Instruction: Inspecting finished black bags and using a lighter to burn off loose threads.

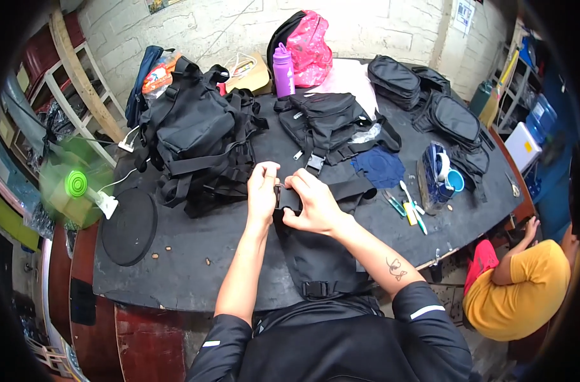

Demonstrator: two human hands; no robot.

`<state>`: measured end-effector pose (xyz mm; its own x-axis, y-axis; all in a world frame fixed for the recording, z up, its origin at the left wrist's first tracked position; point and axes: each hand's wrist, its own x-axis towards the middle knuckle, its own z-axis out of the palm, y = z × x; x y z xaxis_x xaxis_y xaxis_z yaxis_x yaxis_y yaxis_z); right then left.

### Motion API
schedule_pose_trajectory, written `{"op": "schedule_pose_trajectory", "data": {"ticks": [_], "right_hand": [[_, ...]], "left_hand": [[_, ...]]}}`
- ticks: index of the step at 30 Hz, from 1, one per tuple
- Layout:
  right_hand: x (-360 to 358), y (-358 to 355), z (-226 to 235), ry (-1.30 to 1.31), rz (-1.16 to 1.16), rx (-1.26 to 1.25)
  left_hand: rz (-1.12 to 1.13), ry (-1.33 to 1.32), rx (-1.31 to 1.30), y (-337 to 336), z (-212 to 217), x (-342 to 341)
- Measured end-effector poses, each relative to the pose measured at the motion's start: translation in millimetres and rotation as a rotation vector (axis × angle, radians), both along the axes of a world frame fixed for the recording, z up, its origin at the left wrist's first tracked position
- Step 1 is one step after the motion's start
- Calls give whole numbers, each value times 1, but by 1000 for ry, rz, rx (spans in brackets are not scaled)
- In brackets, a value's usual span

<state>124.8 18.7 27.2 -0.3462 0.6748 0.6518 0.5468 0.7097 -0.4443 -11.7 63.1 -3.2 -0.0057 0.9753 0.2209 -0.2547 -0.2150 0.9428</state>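
Observation:
A black bag [318,258] lies on the dark table in front of me, with a plastic side-release buckle [315,290] on its near end. Above the bag's far end, my left hand [262,191] is closed, pinching a small black buckle piece [278,196]. My right hand [314,202] curls round the other side of it, thumb and fingers gripping what looks like the black strap it sits on. Part of that strap is hidden by my fingers. A wide black strap [350,190] stretches away to the right behind my right hand.
Stacked black bags [198,124] stand left, a waist bag [325,121] ahead, more bags [452,118] right. A tool holder [433,178] and toothbrushes [414,207] lie right; a green fan [77,181] stands left. A person in yellow [519,290] is at the lower right.

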Motion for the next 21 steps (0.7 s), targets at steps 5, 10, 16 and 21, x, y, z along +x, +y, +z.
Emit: {"op": "schedule_pose_trajectory", "data": {"ticks": [5, 10, 16, 21], "right_hand": [[18, -6, 1, -156, 2, -123], [129, 4, 36, 174, -518, -401], [191, 11, 52, 678, -186, -231], [112, -1, 32, 311, -77, -152]], "left_hand": [[2, -11, -61, -4, -4, 3], [271, -38, -39, 6, -37, -69], [76, -182, 14, -3, -15, -48], [-209, -266, -21, -21, 0, -19]]}}
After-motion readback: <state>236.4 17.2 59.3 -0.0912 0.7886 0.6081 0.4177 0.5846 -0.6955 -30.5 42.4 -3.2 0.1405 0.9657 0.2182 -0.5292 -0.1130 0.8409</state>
